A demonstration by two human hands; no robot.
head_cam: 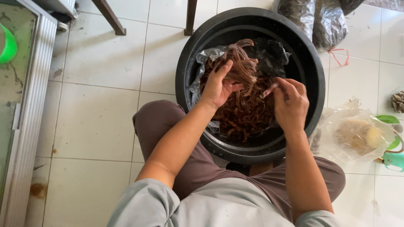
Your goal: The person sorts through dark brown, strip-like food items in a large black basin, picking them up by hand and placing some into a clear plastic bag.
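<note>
I'm seeing the left hand [219, 86] gripping a bunch of brown strips [244, 109] over the black tub [311, 63], catching bits, while the right hand [290, 103] is pinching one strip

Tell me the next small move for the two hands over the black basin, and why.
Probably the right hand pulls its pinched strand free of the bunch of brown strips gripped by the left hand, since both hover over the pile in the black basin and the strand sits apart.

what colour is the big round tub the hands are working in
Black. The tub shows best in the head view, holding reddish-brown strips on clear plastic.
</note>
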